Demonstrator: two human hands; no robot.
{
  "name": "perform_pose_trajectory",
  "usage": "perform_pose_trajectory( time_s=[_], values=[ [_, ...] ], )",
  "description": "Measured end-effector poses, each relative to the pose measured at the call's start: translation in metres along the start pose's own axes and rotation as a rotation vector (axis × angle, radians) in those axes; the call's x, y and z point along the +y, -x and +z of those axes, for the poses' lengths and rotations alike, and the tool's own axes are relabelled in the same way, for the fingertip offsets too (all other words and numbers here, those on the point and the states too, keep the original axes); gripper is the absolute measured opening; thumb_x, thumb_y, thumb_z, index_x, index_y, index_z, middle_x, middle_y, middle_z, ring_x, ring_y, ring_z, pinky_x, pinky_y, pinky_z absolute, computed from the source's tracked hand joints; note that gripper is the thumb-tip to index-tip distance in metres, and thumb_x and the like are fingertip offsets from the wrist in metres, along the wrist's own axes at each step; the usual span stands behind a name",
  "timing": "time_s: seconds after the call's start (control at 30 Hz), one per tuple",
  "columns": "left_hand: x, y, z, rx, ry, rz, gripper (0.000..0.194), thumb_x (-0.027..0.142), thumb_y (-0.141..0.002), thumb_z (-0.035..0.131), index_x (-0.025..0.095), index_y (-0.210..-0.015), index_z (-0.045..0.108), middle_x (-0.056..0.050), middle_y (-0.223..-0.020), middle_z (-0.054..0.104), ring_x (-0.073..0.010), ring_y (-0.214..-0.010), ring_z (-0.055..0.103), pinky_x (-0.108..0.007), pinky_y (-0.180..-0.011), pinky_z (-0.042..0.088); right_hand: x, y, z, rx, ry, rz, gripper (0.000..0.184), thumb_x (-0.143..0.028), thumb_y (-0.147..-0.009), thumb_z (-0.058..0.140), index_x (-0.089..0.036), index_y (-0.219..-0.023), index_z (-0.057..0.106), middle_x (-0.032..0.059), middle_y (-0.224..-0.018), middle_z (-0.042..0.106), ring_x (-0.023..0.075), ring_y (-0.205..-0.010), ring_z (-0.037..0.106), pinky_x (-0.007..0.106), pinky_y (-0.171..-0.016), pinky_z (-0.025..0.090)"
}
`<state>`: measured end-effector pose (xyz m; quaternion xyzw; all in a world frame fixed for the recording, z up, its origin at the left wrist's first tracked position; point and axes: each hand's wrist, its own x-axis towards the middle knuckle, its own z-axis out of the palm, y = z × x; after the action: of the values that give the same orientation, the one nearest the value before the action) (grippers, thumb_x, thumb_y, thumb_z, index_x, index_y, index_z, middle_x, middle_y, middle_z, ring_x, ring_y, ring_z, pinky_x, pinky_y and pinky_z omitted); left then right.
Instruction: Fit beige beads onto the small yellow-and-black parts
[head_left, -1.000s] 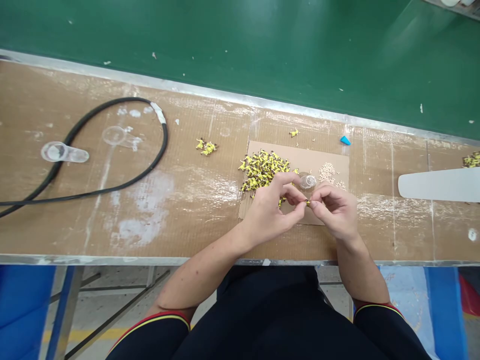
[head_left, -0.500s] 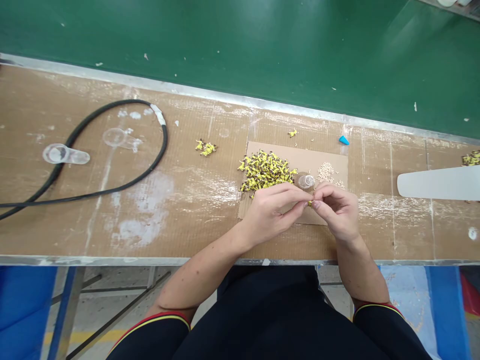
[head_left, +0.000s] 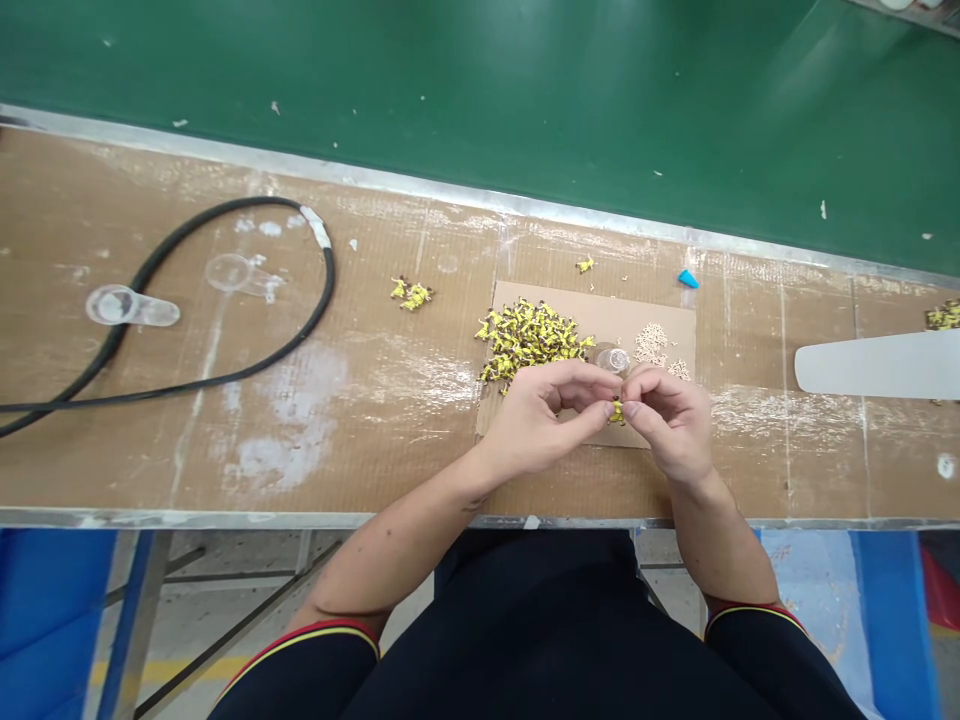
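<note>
Yellow piece [head_left: 616, 411], a tiny yellow-and-black part, sits between the fingertips of both hands, just above the cardboard sheet [head_left: 592, 308] and well in front of the person's chest. The left hand [head_left: 536, 415] and right hand [head_left: 669, 420] are curled inward and meet over the sheet's near part, pinching the piece from either side. Fingers hide much of it, so its exact shape is hard to make out, and it seems to be held by both hands at once.

A small clear vial [head_left: 613, 360] stands just beyond the fingertips, touching or nearly touching the right hand's fingers. To its left lies a heap of yellow pieces [head_left: 529, 340], close to the left hand, and to its right a small patch of beige pellets [head_left: 651, 344]. All of these rest on the sheet, which lies on the table [head_left: 390, 450].

Farther left on the table are a small cluster of yellow pieces [head_left: 411, 294], a black cable [head_left: 225, 378] in a loop, and a clear paddle-shaped piece [head_left: 133, 310]. A blue wedge [head_left: 688, 279] lies beyond the sheet, and a white blade [head_left: 881, 365] lies at the right.
</note>
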<state>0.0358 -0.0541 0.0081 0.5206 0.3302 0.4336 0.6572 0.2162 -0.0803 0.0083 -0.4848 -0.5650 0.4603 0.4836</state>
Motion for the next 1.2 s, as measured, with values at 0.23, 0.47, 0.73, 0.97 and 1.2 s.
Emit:
perform_pose_trajectory(
  time_s=[0.23,0.47,0.73,0.97,1.2],
  values=[
    [0.0002,0.0009,0.0019,0.013,0.047,-0.032,0.012,0.016,-0.084,0.075,0.016,-0.096,0.075,-0.004,-0.086,0.080,-0.0113,-0.070,0.075,-0.020,-0.069,0.065,-0.0008,-0.0003,-0.0009,0.002,0.017,0.007,0.014,-0.025,-0.086,0.071,-0.022,-0.073,0.065,-0.0016,-0.066,0.058,0.0147,-0.062,0.051,0.029,-0.058,0.041],
    [-0.0011,0.0009,0.0020,0.027,0.019,0.041,0.009,0.017,-0.086,0.077,0.016,-0.094,0.073,-0.004,-0.082,0.078,-0.0112,-0.064,0.073,-0.019,-0.060,0.064,0.0012,0.0009,-0.0022,-0.014,0.022,-0.007,0.014,-0.029,-0.088,0.072,-0.023,-0.077,0.067,-0.0007,-0.068,0.059,0.0155,-0.063,0.052,0.030,-0.059,0.041],
    [-0.0025,0.0015,0.0032,0.100,-0.064,0.195,0.011,0.012,-0.082,0.075,0.017,-0.091,0.073,-0.003,-0.083,0.078,-0.0107,-0.070,0.074,-0.019,-0.068,0.064,0.0000,0.0011,-0.0025,-0.019,0.023,0.002,0.012,-0.026,-0.088,0.074,-0.023,-0.076,0.071,-0.0004,-0.068,0.063,0.0148,-0.063,0.054,0.029,-0.058,0.042],
    [-0.0038,0.0026,0.0044,0.119,-0.115,0.275,0.020,0.008,-0.081,0.072,0.018,-0.098,0.072,-0.001,-0.079,0.077,-0.0107,-0.070,0.074,-0.018,-0.067,0.061,0.0011,0.0020,-0.0042,-0.022,0.021,0.019,0.011,-0.028,-0.087,0.075,-0.024,-0.077,0.074,0.0004,-0.067,0.065,0.0152,-0.062,0.055,0.030,-0.057,0.042],
    [-0.0046,0.0022,0.0022,0.110,-0.231,0.415,0.026,0.005,-0.081,0.071,0.018,-0.103,0.069,0.001,-0.075,0.076,-0.0098,-0.065,0.072,-0.019,-0.065,0.058,-0.0034,0.0006,-0.0043,-0.052,-0.020,0.055,0.012,-0.026,-0.085,0.076,-0.024,-0.074,0.074,-0.0005,-0.065,0.063,0.0140,-0.059,0.052,0.029,-0.053,0.041]
  ],
)
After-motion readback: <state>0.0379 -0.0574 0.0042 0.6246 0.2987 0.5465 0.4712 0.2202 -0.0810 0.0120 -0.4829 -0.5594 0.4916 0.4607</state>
